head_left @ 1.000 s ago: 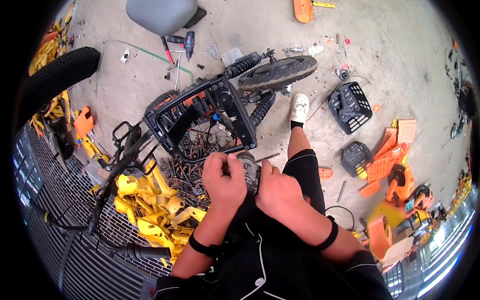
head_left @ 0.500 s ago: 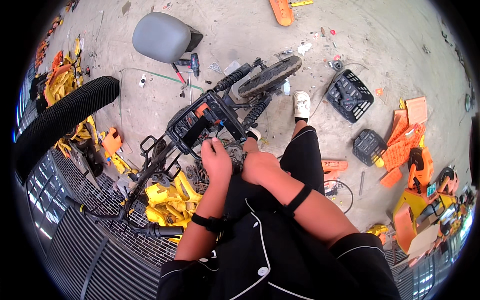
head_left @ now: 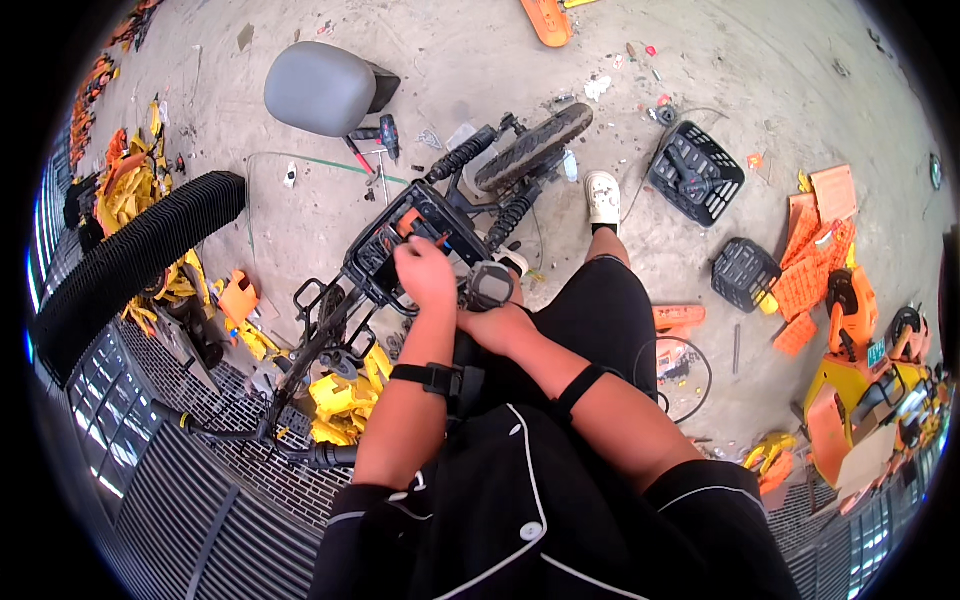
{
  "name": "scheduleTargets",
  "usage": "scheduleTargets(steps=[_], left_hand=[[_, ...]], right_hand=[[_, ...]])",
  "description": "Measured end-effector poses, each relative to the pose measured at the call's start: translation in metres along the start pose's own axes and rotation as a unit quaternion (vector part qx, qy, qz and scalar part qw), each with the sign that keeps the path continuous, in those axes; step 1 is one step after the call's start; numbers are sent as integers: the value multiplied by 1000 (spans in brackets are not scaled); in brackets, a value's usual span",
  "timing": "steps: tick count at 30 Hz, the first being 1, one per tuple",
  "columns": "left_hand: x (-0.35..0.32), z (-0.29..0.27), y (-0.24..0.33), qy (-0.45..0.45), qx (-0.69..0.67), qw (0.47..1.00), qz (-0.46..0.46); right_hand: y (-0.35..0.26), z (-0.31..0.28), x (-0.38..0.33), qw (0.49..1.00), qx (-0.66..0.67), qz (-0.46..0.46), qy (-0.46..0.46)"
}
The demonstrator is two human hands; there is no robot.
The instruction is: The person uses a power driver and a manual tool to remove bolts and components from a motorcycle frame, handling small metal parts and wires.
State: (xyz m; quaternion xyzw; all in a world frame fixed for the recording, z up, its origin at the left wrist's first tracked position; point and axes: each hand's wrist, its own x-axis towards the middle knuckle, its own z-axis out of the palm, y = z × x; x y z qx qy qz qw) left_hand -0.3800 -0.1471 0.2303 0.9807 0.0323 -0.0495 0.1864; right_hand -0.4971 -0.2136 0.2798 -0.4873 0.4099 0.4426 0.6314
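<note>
A stripped black two-wheeler frame [head_left: 335, 310] lies in front of me, with its open compartment [head_left: 452, 238] showing orange and dark parts and wiring. My left hand [head_left: 428, 275] reaches over the compartment, its fingers drawn together at the wiring; what they hold is hidden. Just right of it, a rounded grey-and-black part [head_left: 490, 286] sits at the compartment's near edge. My right hand [head_left: 500, 328] is closed around the lower side of this part, with some of its fingers hidden.
The rear wheel [head_left: 535, 150] points away from me. A grey seat [head_left: 318, 90] and a cordless drill [head_left: 388, 137] lie beyond the frame. Black baskets [head_left: 740, 180] and orange panels [head_left: 815, 260] are on the right. Yellow panels [head_left: 345, 400] lie below the frame.
My left hand has moved up, from the compartment's near edge to over its inside. The rounded grey-and-black part now shows above my right hand. The whole view has shifted slightly.
</note>
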Motion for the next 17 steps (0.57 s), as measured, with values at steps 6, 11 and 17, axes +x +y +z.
scheduleTargets(steps=[6,11,17], left_hand=[[26,-66,23,-145,-86,982,83],[-39,-122,-41,-304,4,944,130],[-60,-144,-61,-327,-85,941,7]], right_hand=[[13,55,23,937,344,-19,59],[11,65,24,902,426,-8,70],[-4,72,16,800,596,60,-29]])
